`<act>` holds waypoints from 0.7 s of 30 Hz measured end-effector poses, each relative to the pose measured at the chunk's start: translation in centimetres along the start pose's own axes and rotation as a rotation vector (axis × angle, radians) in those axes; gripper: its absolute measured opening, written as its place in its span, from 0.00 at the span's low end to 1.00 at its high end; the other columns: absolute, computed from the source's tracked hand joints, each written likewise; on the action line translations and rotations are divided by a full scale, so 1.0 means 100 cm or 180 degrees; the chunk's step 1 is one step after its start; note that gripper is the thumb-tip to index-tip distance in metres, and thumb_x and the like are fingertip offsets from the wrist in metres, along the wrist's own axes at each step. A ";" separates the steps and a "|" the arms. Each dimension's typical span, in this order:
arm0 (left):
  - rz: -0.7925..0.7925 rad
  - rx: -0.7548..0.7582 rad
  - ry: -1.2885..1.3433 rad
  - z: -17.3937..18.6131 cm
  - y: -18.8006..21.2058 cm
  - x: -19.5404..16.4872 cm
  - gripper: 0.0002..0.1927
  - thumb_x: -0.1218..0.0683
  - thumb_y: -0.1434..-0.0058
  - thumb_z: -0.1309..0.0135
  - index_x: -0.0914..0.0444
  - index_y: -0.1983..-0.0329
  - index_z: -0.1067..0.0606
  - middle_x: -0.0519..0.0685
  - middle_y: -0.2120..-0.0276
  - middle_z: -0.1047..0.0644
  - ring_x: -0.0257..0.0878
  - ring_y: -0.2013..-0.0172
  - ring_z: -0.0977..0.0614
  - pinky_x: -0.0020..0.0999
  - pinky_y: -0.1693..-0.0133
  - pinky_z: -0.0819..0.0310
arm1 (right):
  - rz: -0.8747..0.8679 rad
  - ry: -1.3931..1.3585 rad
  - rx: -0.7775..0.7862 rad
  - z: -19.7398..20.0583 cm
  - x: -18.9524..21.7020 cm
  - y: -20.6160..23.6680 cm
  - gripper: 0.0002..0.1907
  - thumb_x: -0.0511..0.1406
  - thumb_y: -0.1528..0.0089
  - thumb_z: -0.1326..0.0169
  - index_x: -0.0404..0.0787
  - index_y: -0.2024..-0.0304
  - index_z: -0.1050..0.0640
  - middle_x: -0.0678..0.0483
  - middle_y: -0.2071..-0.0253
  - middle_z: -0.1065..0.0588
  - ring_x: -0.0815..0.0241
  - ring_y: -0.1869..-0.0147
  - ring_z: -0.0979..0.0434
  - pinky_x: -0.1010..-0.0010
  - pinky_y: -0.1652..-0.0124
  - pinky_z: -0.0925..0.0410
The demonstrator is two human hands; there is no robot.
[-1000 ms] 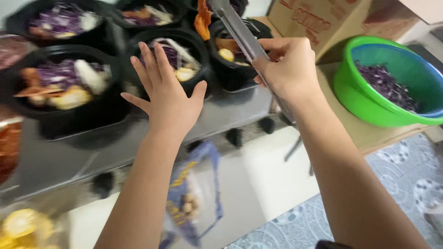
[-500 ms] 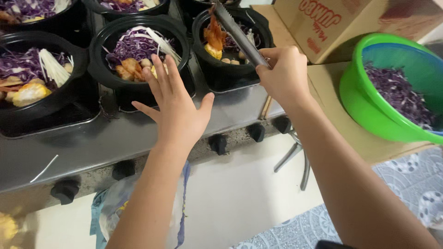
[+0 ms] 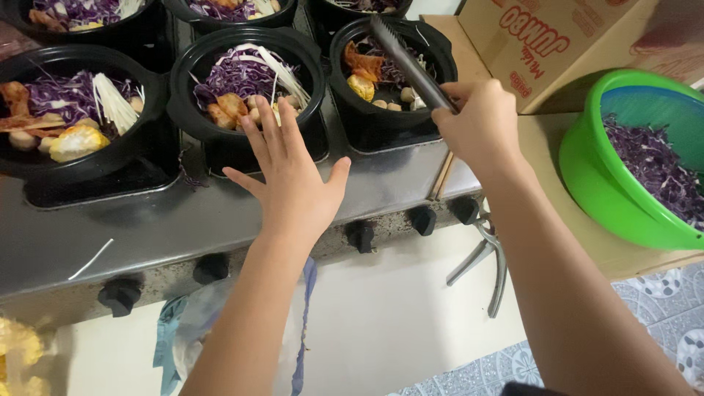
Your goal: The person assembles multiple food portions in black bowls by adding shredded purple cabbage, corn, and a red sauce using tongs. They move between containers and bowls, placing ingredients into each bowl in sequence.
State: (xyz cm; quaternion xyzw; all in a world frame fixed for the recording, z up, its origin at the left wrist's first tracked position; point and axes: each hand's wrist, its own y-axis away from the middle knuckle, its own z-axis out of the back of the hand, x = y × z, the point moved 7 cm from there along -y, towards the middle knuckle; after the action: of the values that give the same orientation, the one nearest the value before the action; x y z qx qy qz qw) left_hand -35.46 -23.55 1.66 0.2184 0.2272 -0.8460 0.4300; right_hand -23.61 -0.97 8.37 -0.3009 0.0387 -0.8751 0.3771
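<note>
The right hand [image 3: 480, 125] is closed around the handle end of a pair of metal tongs [image 3: 411, 62], its grip pinching the two arms together, and the tongs run up and to the left from the fist, so their long axis points from the hand toward the far rim of the black pot on the right [image 3: 440, 66]. The tips sit over that pot's filling of shredded purple cabbage, a yellow piece and small pale balls; whether they hold anything is hard to tell, since the tips look pressed shut and blend with the food. The left hand [image 3: 293, 180] hovers flat with fingers spread, holding nothing, its fingertips just over the near rim of the middle black pot [image 3: 191, 70], which holds purple cabbage, white strips and browned pieces. So the right hand is the nearer one to the right pot and the left hand the nearer to the middle pot, with the two pots just beside each other on the steel stove surface [image 3: 147, 227]. Another filled pot [image 3: 22, 165] stands further left. Well to the right of the tongs, past a cardboard box [image 3: 572, 44], a green basin [image 3: 587, 183] holds more shredded purple cabbage. A second pair of tongs [image 3: 488, 257] hangs below the stove knobs [image 3: 422, 218].
</note>
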 end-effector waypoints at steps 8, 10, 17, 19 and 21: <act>0.0345 0.0064 0.0213 0.039 0.008 0.028 0.60 0.38 0.41 0.38 0.57 0.22 0.65 0.54 0.22 0.67 0.57 0.24 0.68 0.87 0.40 0.72 | 0.0409 -0.0840 0.0166 -0.013 0.099 0.036 0.20 0.33 0.41 0.38 0.43 0.46 0.18 0.48 0.72 0.20 0.63 0.71 0.19 0.69 0.70 0.29; 0.0423 -0.0053 0.0391 0.061 0.011 0.047 0.59 0.37 0.41 0.38 0.57 0.22 0.65 0.55 0.22 0.67 0.57 0.24 0.68 0.86 0.40 0.72 | 0.0546 -0.1111 0.0359 -0.026 0.140 0.046 0.20 0.33 0.41 0.39 0.42 0.45 0.19 0.49 0.71 0.19 0.65 0.71 0.19 0.71 0.71 0.29; 0.0960 -0.0544 0.0283 0.159 0.032 0.182 0.59 0.36 0.40 0.38 0.59 0.22 0.63 0.56 0.22 0.66 0.57 0.23 0.67 0.85 0.39 0.70 | 0.1690 -0.1310 0.0716 -0.097 0.304 0.102 0.18 0.34 0.39 0.37 0.41 0.46 0.18 0.51 0.63 0.16 0.64 0.64 0.16 0.70 0.63 0.27; 0.1332 -0.0513 0.0179 0.185 0.052 0.240 0.59 0.37 0.42 0.39 0.59 0.21 0.64 0.54 0.22 0.66 0.55 0.23 0.67 0.84 0.38 0.70 | 0.1747 -0.1240 0.0963 -0.125 0.346 0.122 0.19 0.34 0.40 0.37 0.42 0.46 0.18 0.50 0.61 0.16 0.60 0.62 0.15 0.69 0.60 0.27; 0.1641 -0.0503 0.0122 0.207 0.071 0.298 0.60 0.37 0.42 0.40 0.59 0.21 0.65 0.53 0.22 0.67 0.54 0.24 0.69 0.83 0.37 0.73 | 0.1190 -0.0856 0.1444 -0.164 0.376 0.138 0.21 0.35 0.43 0.37 0.46 0.47 0.18 0.49 0.64 0.17 0.54 0.66 0.16 0.66 0.63 0.27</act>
State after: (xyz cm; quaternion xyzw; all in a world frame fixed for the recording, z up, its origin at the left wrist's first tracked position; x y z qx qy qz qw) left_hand -49.10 -57.88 0.02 0.2508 0.2375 -0.6839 0.6426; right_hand -44.05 -39.11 9.57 -0.3098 -0.1529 -0.7294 0.5904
